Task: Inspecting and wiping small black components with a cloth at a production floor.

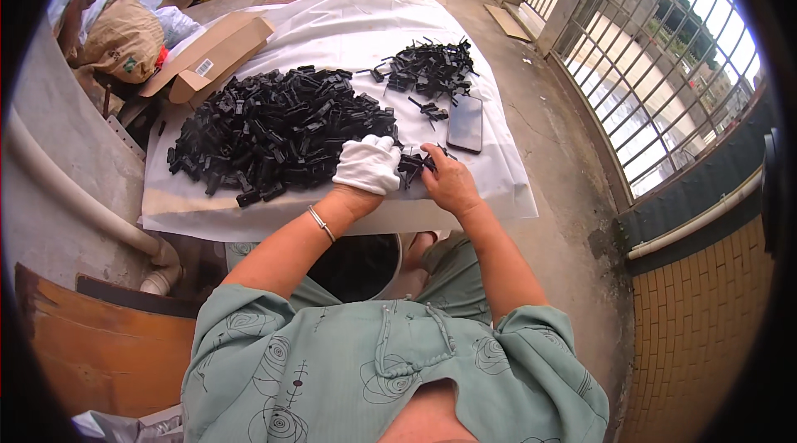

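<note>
A large heap of black plastic parts point(278, 132) lies on the white-covered table point(349, 24). My left hand point(368, 165), in a white glove, is closed at the heap's right edge; its curled fingers hide whatever is in them. Just to the right, my bare right hand point(451, 183) has thumb and forefinger bent around a small black plastic piece point(427, 162). More black pieces point(408, 167) lie between the two hands. Farther back sits a smaller pile of thin, spiky black pieces point(432, 68), with a small cluster point(431, 109) in front of it.
A dark-screened phone point(465, 124) lies right of the small cluster. Behind the large heap is an open cardboard box point(207, 61). A round tub point(361, 267) with dark contents stands below the table edge, between my legs. Barred windows point(656, 53) line the right wall.
</note>
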The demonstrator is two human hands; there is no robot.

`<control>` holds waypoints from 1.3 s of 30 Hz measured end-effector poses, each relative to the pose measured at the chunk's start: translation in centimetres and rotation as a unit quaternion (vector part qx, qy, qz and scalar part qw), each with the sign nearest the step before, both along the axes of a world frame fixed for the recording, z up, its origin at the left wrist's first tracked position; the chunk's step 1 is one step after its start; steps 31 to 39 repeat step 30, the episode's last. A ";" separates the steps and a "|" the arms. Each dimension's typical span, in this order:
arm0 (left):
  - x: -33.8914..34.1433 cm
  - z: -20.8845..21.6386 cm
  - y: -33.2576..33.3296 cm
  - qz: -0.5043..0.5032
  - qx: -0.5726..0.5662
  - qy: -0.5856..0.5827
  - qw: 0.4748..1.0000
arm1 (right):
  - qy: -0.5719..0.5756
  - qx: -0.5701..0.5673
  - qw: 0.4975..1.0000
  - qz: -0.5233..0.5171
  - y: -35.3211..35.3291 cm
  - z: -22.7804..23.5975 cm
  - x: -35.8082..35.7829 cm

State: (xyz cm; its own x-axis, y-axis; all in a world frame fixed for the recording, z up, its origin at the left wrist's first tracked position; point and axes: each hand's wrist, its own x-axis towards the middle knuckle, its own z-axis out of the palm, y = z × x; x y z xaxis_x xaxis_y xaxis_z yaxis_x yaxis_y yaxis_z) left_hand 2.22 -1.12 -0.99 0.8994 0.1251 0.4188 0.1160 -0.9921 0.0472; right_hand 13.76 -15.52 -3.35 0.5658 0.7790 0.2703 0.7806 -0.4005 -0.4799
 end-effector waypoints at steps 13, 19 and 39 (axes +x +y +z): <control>6.2 0.8 6.1 -0.028 0.064 0.096 0.993 | -0.066 -0.039 0.997 -0.023 2.0 -0.9 0.6; 8.0 -0.2 10.5 0.026 0.108 0.056 0.992 | -0.055 -0.040 0.998 -0.008 1.1 -0.7 0.4; 12.1 4.7 16.2 0.211 -0.078 0.317 0.921 | -0.084 0.068 0.994 0.007 1.0 0.0 -0.4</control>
